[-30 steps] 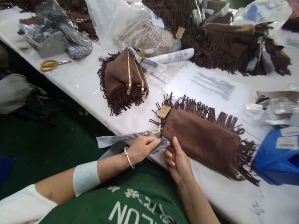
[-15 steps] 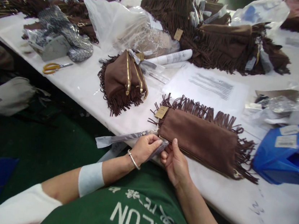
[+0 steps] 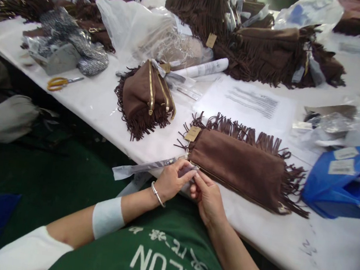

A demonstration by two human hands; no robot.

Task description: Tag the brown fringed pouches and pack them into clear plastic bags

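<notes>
A brown fringed bag lies flat at the table's front edge, its zipper side toward me and a tan hang tag at its left corner. By that corner, my left hand pinches a grey plastic-wrapped strip, which trails off leftward over the edge. My right hand meets it from the right, thumb and fingertips closed together on the strip's near end. The fingers hide what exactly lies between them. Farther left stands a second brown fringed bag with gold zippers.
Yellow-handled scissors lie at the left edge near a grey block. A blue bin stands at the right. Behind are a printed sheet, a paper roll, clear plastic bags and piled fringed bags.
My right hand's thumb has come down and left, closing with the fingertips on the strip beside my left hand. The left hand keeps its pinch. The whole view has shifted slightly.
</notes>
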